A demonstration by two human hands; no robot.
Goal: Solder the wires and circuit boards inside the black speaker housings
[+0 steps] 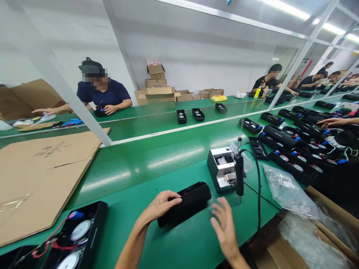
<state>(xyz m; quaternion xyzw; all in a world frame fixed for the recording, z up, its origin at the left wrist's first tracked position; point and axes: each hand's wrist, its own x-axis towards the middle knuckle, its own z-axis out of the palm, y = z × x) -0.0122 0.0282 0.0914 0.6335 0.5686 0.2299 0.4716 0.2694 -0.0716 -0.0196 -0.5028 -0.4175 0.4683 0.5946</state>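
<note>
A long black speaker housing (193,200) lies tilted on the green bench in front of me, a bit of red wire showing in its far side. My left hand (165,203) grips its left end, thumb across the top edge. Just off its right end, my right hand (226,228) is open with fingers apart, slightly blurred and holding nothing. Beyond that hand an electric screwdriver (239,173) hangs upright, bit down, in front of a silver and black screw feeder (220,168). At the lower left an open speaker housing (97,228) shows round white-backed speakers and red wires.
Flattened cardboard (42,175) covers the left bench. Many housings (283,138) crowd the right side, with a co-worker's hand (333,122) among them. Plastic bags (288,188) and an open carton (272,246) are at lower right. A person (103,93) works across the bench.
</note>
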